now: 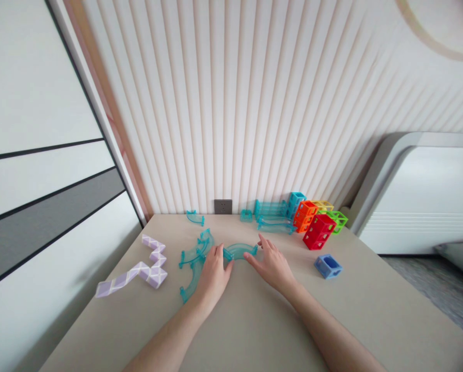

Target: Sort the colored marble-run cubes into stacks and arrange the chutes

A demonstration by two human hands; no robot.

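Near the middle of the beige tabletop [254, 330]: curved track piece [239, 250], translucent teal, arched, low side walls. More teal curves [194, 258] lie just left of it. Ribbed white wall panel [254, 103] behind, grey socket [223, 206] at its base. Left hand [214, 276] fingers pinch the arch's left end; right hand [272, 263] fingers, spread flat, touch its right end.

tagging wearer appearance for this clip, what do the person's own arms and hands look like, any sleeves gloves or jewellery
Both arms are bare from where they enter the view to the wrist: no sleeves show. The left hand and right hand wear no gloves, and no ring, watch or bracelet can be seen. No markings are visible.
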